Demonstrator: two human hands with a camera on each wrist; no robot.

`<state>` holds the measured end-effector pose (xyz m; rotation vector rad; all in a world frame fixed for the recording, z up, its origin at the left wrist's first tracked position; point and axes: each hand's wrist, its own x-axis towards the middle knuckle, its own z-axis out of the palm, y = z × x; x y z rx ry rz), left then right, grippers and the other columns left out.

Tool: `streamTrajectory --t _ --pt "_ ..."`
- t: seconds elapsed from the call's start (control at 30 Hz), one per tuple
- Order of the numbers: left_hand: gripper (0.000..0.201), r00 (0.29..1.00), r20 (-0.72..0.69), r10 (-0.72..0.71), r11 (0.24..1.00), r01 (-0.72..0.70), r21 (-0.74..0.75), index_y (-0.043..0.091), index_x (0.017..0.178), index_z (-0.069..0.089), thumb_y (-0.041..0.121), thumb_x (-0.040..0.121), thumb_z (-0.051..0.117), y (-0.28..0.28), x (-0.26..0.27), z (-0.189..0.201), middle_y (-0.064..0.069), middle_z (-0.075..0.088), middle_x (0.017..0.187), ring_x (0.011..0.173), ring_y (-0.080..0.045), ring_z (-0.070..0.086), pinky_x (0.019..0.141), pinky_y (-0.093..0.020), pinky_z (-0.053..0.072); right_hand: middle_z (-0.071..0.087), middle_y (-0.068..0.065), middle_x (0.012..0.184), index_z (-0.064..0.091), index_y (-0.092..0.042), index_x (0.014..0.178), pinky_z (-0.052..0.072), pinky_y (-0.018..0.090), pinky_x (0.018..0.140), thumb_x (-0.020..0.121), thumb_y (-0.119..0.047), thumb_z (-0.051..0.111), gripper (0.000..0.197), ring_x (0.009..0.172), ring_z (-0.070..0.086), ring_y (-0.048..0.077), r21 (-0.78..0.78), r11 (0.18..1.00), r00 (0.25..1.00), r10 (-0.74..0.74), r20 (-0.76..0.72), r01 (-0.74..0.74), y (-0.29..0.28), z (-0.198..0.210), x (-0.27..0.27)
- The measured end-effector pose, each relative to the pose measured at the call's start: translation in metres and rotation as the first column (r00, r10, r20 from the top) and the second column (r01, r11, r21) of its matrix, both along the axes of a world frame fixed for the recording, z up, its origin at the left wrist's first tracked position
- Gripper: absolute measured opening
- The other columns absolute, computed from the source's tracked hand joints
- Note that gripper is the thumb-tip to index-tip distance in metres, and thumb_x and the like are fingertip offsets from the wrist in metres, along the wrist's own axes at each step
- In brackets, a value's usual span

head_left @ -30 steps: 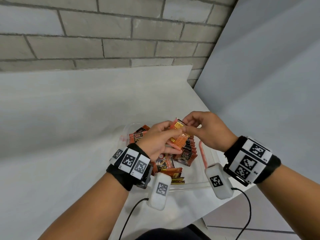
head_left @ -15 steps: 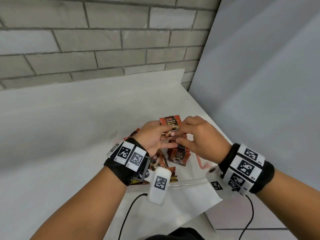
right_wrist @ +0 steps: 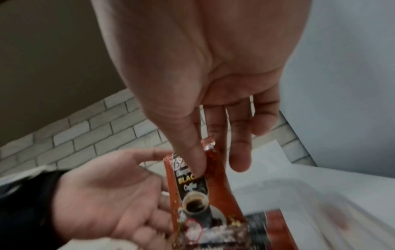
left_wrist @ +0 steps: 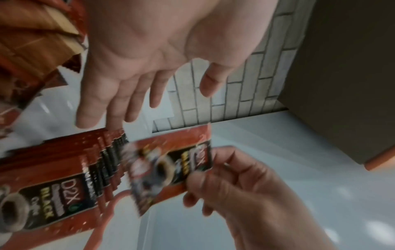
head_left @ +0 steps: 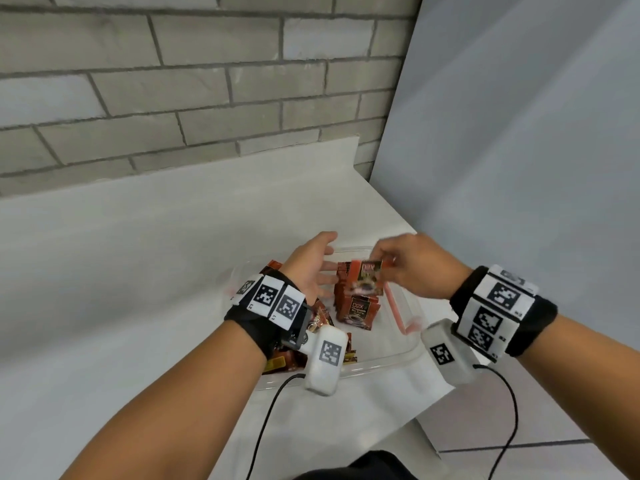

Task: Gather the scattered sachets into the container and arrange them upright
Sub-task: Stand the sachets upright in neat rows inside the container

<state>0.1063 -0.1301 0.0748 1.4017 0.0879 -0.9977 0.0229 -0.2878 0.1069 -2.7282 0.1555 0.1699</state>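
In the head view, a grey brick wall (head_left: 194,81) and a pale panel (head_left: 519,133) are seen behind the white tabletop (head_left: 121,254), on which a clear container (head_left: 388,362) stands; a pink strip (head_left: 394,306) lies along its right side. A row of sachets (head_left: 356,306) is stood upright inside, and loose sachets (head_left: 287,362) are partly hidden by the left wrist. In the left wrist view, the left hand (left_wrist: 153,55) is held open, fingers straight, just beside the row. In the right wrist view, one red-brown sachet (right_wrist: 205,194), printed with a coffee cup, is pinched at its top by the right hand (right_wrist: 203,84) above the container.
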Motion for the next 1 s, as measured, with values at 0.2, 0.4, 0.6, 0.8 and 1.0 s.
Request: streamTrajectory --t 0.2,0.4,0.6,0.8,1.0 --pt "0.065 0.981 -0.192 0.024 1.000 -0.023 0.007 0.009 0.147 0.026 0.043 0.095 0.048 -0.004 0.001 -0.016 -0.027 0.027 0.148 0.137 -0.045 0.026 0.110 -0.055 0.024 0.066 -0.005 0.095 0.072 -0.021 0.092 0.048 0.028 0.075 0.085 -0.023 0.061 0.013 0.086 0.061 0.016 -0.120 0.993 0.978 -0.042 -0.204 0.018 0.021 -0.030 -0.006" --pt "0.066 0.961 -0.273 0.045 0.998 -0.053 -0.021 0.005 0.147 0.023 0.038 0.096 0.049 -0.008 0.004 -0.025 -0.028 0.027 0.148 0.133 -0.050 0.029 0.106 -0.059 0.027 0.061 0.001 0.085 0.071 -0.021 0.087 0.038 0.023 0.059 0.085 -0.019 0.059 0.012 0.080 0.060 0.022 -0.247 0.968 0.935 -0.042 -0.352 -0.049 0.032 -0.033 0.002" --pt "0.063 0.944 -0.324 0.055 0.998 -0.064 -0.016 0.011 0.147 0.022 0.037 0.096 0.049 -0.010 0.004 -0.025 -0.028 0.031 0.145 0.129 -0.051 0.035 0.102 -0.063 0.029 0.051 0.002 0.079 0.066 -0.009 0.093 0.033 0.022 0.050 0.085 -0.018 0.061 0.013 0.074 0.053 0.022 -0.386 0.911 0.918 -0.018 -0.396 -0.148 0.041 -0.032 0.011" --pt "0.061 0.930 -0.364 0.049 0.999 -0.054 -0.003 0.008 0.147 0.021 0.034 0.097 0.047 -0.009 0.002 -0.020 -0.028 0.027 0.147 0.131 -0.050 0.031 0.102 -0.063 0.027 0.049 0.005 0.083 0.063 -0.007 0.100 0.041 0.028 0.062 0.085 -0.017 0.064 0.019 0.071 0.050 0.022 -0.481 0.834 0.878 0.010 -0.478 -0.271 0.049 -0.034 0.018" --pt "0.056 0.918 -0.397 0.023 0.999 -0.035 -0.022 0.004 0.142 0.026 0.033 0.098 0.045 -0.007 0.000 -0.018 -0.028 0.026 0.147 0.132 -0.049 0.031 0.104 -0.063 0.023 0.062 0.006 0.102 0.060 -0.009 0.106 0.042 0.029 0.065 0.090 -0.023 0.060 0.021 0.083 0.059 0.023 -0.532 0.772 0.850 0.019 -0.526 -0.347 0.056 -0.034 0.024"
